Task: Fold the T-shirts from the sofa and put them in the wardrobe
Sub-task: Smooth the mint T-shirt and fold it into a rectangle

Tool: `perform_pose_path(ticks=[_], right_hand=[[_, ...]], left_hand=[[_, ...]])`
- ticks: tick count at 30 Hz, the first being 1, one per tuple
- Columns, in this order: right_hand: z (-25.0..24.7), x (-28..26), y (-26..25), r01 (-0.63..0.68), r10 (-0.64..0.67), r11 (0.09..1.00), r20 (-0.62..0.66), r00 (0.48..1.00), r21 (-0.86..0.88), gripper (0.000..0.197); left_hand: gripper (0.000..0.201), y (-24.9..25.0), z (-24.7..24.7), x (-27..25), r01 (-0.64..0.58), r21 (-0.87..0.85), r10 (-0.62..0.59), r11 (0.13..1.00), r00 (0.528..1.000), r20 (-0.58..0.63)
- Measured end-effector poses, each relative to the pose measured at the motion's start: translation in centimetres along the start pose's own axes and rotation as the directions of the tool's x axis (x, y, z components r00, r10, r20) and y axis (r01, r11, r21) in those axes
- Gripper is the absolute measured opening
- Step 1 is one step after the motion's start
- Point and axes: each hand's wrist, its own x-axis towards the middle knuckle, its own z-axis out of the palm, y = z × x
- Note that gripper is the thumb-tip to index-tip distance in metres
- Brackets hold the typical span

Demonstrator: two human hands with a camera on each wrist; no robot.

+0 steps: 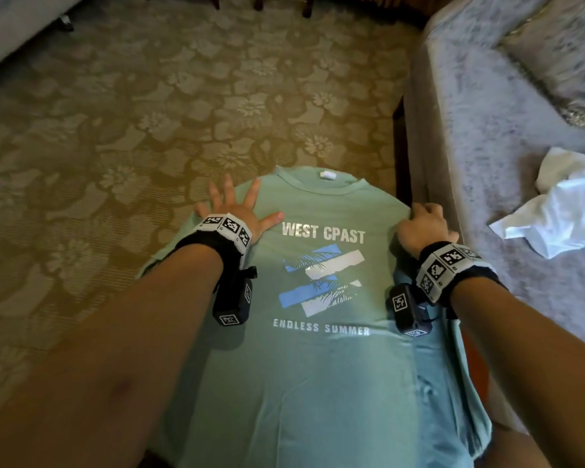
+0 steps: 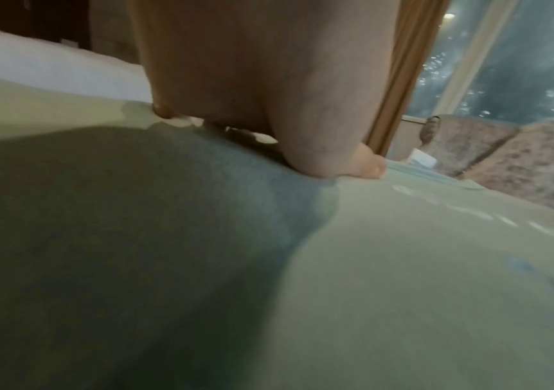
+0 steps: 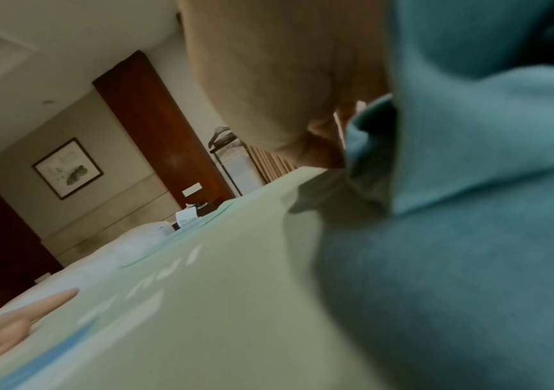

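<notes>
A pale green T-shirt (image 1: 318,366) with "WEST CPAST" and "ENDLESS SUMMER" print lies face up over a round surface in the head view, collar away from me. My left hand (image 1: 232,206) lies flat with spread fingers on the shirt's left shoulder, pressing it down. My right hand (image 1: 423,224) has its fingers curled round the right shoulder edge, with the cloth folded inward under it. In the left wrist view the palm (image 2: 269,79) bears on the green shirt (image 2: 402,264). In the right wrist view the fingers (image 3: 322,150) pinch a folded flap of the shirt (image 3: 469,184).
A grey sofa (image 1: 487,113) stands at the right with a crumpled white T-shirt (image 1: 558,204) on its seat and a cushion (image 1: 561,52) behind. Patterned carpet (image 1: 149,113) spreads to the left and ahead. A dark wooden panel (image 3: 155,126) and a framed picture (image 3: 67,169) show in the right wrist view.
</notes>
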Motion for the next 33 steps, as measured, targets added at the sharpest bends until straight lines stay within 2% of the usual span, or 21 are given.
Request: perform_pose_path(ticks=[4, 6, 7, 9, 11, 14, 16, 18, 20, 22, 24, 29, 31, 33], right_hand=[[-0.5, -1.6, 0.2, 0.114, -0.108, 0.993, -0.192, 0.976, 0.021, 0.043], [0.0, -3.6, -0.1, 0.128, -0.124, 0.992, -0.179, 0.976, 0.013, 0.032], [0.4, -4.7, -0.2, 0.100, -0.099, 0.995, -0.105, 0.990, 0.002, 0.031], [0.8, -6.5, 0.4, -0.048, 0.049, 0.997, 0.023, 0.999, -0.053, 0.041], [0.4, -7.6, 1.9, -0.214, 0.217, 0.965, 0.004, 0.976, -0.152, 0.053], [-1.1, -8.6, 4.7, -0.316, 0.314, 0.932, -0.038, 0.949, -0.179, 0.064], [-1.6, -9.0, 5.4, -0.259, 0.248, 0.952, -0.084, 0.965, -0.162, 0.069], [-1.2, -9.8, 4.8, -0.117, 0.110, 0.981, -0.051, 0.993, -0.153, 0.071], [0.3, -11.2, 4.2, 0.033, -0.026, 0.992, 0.055, 0.998, -0.125, 0.067], [2.4, -13.2, 4.4, 0.102, -0.084, 0.991, 0.194, 0.977, -0.088, 0.066], [4.2, -14.6, 5.9, 0.112, -0.090, 0.991, 0.250, 0.964, -0.073, 0.066], [3.3, -15.4, 9.3, -0.020, 0.035, 0.995, 0.157, 0.987, -0.100, 0.061], [2.5, -15.9, 9.1, -0.010, 0.014, 0.999, 0.100, 0.995, -0.036, 0.062], [2.8, -16.6, 8.7, 0.071, -0.075, 0.997, 0.109, 0.991, 0.033, 0.061]], left_hand=[[0.066, 2.6, 0.5, -1.6, -0.108, 0.027, 0.111, 0.994, 0.974, -0.197], [0.060, 4.8, 1.5, -3.5, -0.155, -0.020, 0.147, 0.988, 0.967, -0.206], [0.060, 5.6, 2.3, -4.6, -0.154, -0.039, 0.145, 0.987, 0.975, -0.167], [0.065, 6.2, 4.3, -6.6, -0.129, -0.038, 0.127, 0.991, 0.991, -0.050], [0.071, 5.3, 6.1, -7.6, -0.109, 0.015, 0.109, 0.994, 0.994, 0.013], [0.077, 3.5, 6.6, -9.0, -0.100, 0.047, 0.099, 0.994, 0.995, 0.025], [0.082, 3.1, 6.3, -9.7, -0.097, 0.062, 0.096, 0.993, 0.995, 0.021], [0.086, 3.0, 6.2, -10.6, -0.088, 0.059, 0.088, 0.994, 0.996, 0.009], [0.089, 2.6, 6.4, -11.7, -0.057, 0.027, 0.057, 0.998, 0.998, 0.017], [0.091, 1.3, 7.1, -12.9, -0.003, 0.003, 0.003, 1.000, 1.000, 0.026], [0.092, -0.4, 7.7, -13.8, 0.033, 0.030, -0.034, 0.999, 0.999, 0.030], [0.092, -2.0, 7.8, -15.1, 0.012, 0.036, -0.014, 0.999, 0.999, 0.043], [0.091, -1.4, 8.2, -15.8, -0.016, 0.034, 0.015, 0.999, 0.999, 0.034], [0.088, -0.9, 9.1, -16.6, -0.036, 0.025, 0.036, 0.999, 0.999, 0.013]])
